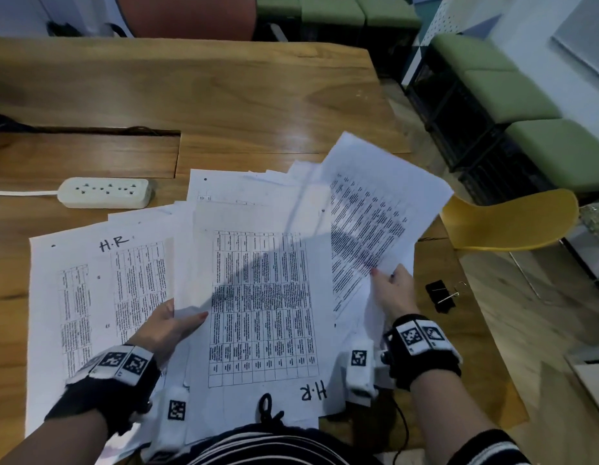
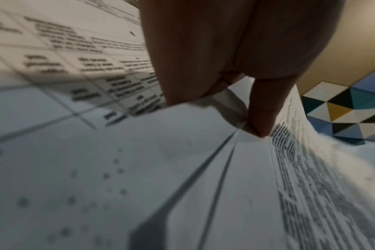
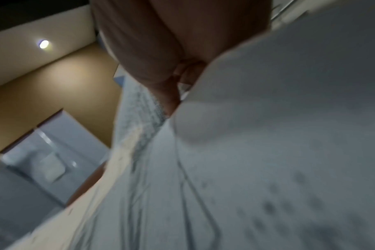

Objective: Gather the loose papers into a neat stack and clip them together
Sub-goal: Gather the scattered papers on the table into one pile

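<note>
Several printed sheets lie fanned over the near half of the wooden table (image 1: 224, 95). My left hand (image 1: 172, 325) pinches the left edge of the middle bundle (image 1: 261, 297), thumb on top; the left wrist view shows the thumb (image 2: 261, 118) pressing the paper (image 2: 182, 169). My right hand (image 1: 390, 290) grips a sheet of dense text (image 1: 368, 216) at its lower edge and holds it tilted up off the pile. In the right wrist view the fingers (image 3: 167, 94) curl round the paper (image 3: 268, 135). A black binder clip (image 1: 440, 295) lies on the table just right of my right hand.
A white power strip (image 1: 105, 193) with its cord sits on the table behind the papers at the left. One sheet marked "H.R" (image 1: 100, 283) lies flat at the far left. A yellow chair seat (image 1: 509, 219) stands beside the table's right edge, green stools (image 1: 526, 95) beyond.
</note>
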`<state>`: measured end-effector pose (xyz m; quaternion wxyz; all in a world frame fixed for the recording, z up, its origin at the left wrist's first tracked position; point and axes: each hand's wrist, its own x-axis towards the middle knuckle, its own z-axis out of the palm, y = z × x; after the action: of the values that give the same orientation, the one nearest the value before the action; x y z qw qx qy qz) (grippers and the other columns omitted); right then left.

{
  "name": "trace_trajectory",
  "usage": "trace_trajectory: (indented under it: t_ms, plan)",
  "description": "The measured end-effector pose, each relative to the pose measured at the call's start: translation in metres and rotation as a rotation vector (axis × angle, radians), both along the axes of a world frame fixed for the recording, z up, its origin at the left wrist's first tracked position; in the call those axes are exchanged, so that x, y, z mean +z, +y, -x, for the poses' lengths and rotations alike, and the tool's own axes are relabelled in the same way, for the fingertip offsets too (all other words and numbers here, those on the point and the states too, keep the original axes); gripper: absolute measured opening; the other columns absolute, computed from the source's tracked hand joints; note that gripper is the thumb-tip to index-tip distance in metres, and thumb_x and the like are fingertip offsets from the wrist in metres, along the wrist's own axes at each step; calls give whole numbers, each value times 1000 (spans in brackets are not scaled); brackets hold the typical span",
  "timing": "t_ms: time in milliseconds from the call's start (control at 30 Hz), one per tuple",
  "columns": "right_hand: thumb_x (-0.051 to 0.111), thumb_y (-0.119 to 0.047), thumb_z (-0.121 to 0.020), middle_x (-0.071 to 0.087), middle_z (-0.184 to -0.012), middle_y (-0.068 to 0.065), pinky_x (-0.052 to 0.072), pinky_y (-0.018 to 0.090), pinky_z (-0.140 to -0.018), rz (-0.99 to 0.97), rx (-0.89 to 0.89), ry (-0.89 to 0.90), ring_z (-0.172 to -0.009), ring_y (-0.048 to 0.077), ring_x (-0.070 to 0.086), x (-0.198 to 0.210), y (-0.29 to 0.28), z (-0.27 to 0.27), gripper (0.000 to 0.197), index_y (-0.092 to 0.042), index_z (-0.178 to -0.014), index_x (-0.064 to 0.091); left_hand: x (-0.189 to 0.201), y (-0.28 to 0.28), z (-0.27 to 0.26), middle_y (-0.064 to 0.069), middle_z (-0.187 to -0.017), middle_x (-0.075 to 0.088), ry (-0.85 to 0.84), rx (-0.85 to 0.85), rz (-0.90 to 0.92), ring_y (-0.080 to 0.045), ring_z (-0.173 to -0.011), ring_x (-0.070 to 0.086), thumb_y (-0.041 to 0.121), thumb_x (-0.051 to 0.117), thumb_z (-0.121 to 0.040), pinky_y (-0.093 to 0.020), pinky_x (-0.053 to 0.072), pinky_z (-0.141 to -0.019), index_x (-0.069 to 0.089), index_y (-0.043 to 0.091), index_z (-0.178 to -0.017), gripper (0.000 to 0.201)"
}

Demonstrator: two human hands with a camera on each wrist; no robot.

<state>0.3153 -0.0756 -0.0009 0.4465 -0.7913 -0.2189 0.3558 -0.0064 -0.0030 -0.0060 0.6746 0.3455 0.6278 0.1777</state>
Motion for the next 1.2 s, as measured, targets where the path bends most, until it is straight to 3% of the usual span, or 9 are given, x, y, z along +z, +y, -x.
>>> trace_trajectory:
  t_ms: [167,333,467,567,667,800,867,1000,1200]
  plan:
    - [50,-1,-90,65,-85,8,49,31,-67,67,291,247,-74,21,59,7,-15,-8,13,-8,-98,57,-41,11,12,-28,-139,41,-23,-17,-3,-37,-124,47,39,90,-46,-53,33,-107,21,-2,-139,123]
    - [41,11,-89,74,-89,16,57,40,-77,97,336,481,-78,25,69,0,-18,11,26,-3,-103,57,-3,2,-21,-14,-102,64,-38,-157,-75,-23,-94,60,10,64,-82,-29,50,-75,49,1,-117,39]
    - [39,4,-92,76,-82,2,58,30,-66,-58,247,652,-74,16,71,9,-18,16,31,-15,-105,60,12,1,-39,-15,-109,60,-160,-198,-130,-12,-88,56,0,60,-80,-8,49,-55,46,5,-115,37]
    - [45,-56,-84,64,-122,9,44,45,-98,-61,156,748,-113,25,59,12,-23,19,58,-18,-127,53,8,1,-42,-13,-133,47,-223,-149,-180,-22,-108,54,0,65,-78,-27,49,-91,30,30,-135,73]
    - [62,-56,-76,42,-141,1,25,48,-113,-4,211,580,-126,18,42,5,-25,32,78,-15,-137,37,6,-2,-46,-16,-149,30,-218,-197,-251,-38,-130,40,15,74,-64,-58,33,-105,29,59,-128,90]
    - [66,1,-78,65,-101,11,48,42,-93,107,266,248,-92,24,63,-12,-26,40,38,-4,-114,52,3,-1,-48,-12,-121,58,-149,-304,-277,-23,-107,61,5,66,-78,-35,55,-84,38,23,-131,63]
    - [63,2,-81,64,-105,15,47,46,-96,111,223,206,-101,32,60,-17,-29,35,35,-7,-112,53,5,0,-40,-5,-101,63,-32,-184,-388,-17,-88,65,4,63,-82,-30,56,-70,42,20,-127,52]
    - [62,1,-82,64,-101,18,47,42,-91,80,106,305,-98,32,59,-27,-34,26,32,1,-113,53,-7,6,-4,-18,-131,51,542,75,-548,-37,-120,47,15,64,-83,-50,40,-100,34,10,-138,63]
    - [85,-23,-60,70,-77,9,51,26,-63,-1,106,399,-73,20,65,-32,-41,23,57,4,-105,60,-6,7,-6,-22,-130,51,396,7,-326,-36,-108,55,17,62,-85,-48,46,-94,28,8,-138,64]
